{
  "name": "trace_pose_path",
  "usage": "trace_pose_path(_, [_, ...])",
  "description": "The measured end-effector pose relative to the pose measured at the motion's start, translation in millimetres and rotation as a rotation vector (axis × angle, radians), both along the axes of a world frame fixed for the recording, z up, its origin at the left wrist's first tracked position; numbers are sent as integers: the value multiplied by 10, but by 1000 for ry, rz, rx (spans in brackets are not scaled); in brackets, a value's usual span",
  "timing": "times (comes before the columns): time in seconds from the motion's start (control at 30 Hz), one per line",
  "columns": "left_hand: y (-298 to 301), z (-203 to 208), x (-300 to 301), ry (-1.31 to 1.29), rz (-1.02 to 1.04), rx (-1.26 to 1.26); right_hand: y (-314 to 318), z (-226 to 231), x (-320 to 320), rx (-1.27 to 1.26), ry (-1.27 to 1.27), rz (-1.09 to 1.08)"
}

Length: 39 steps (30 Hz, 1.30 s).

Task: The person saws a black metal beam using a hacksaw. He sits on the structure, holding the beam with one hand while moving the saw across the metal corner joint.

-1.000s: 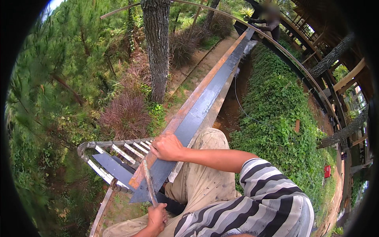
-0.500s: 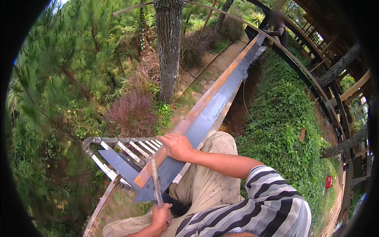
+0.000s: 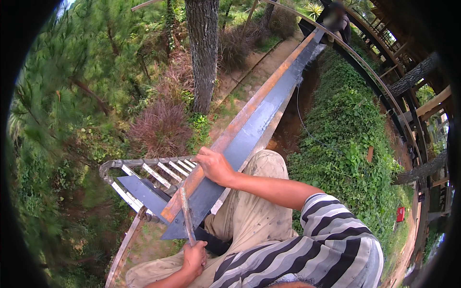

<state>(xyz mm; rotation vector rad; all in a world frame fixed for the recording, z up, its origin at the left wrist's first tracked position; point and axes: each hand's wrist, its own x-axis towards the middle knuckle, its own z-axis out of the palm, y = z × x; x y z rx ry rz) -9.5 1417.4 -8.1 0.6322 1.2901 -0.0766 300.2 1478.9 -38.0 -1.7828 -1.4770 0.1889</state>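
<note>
A long steel beam (image 3: 242, 137) slants from near my lap to the far upper right. It has a rusty brown strip (image 3: 261, 103) along its left side and a dark grey painted face. My right hand (image 3: 215, 165) lies over the near part of the beam, fingers curled at the rusty edge; the fingertips are hidden. Lower down, my left hand (image 3: 194, 255) is closed around the lower end of a slim, worn metal bar (image 3: 187, 218). The bar points upward, its top overlapping the rusty strip near the beam's end.
A metal ladder (image 3: 158, 175) stands left of the beam's near end, beside a grey plate (image 3: 139, 192). Another person (image 3: 338, 24) is at the far end. A tree trunk (image 3: 201, 57) rises beyond. Leafy ground cover (image 3: 343, 129) lies far below on the right, with a red box (image 3: 400, 214).
My right hand's knuckles have risen slightly, its fingers more bunched. The bar in my left hand has shifted a little up and left in view. The far person has changed posture.
</note>
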Motion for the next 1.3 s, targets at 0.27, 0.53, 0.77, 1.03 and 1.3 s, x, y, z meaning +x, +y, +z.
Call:
trace_pose_path(0.27, [-33,46,112,95,4,103,22,26,30,-214,-125,75])
trace_pose_path(0.53, [-60,-147,89,187,9,180,-40,309,-109,-114,0,69])
trace_pose_path(0.77, [-39,-56,79,119,24,174,96,121,132,-228,110,203])
trace_pose_path(1.03, [-52,-4,1,-13,50,85,32,282,-214,-420,-36,53])
trace_pose_path(1.3, [-30,34,-52,-111,48,24,26,719,-92,-567,-204,402])
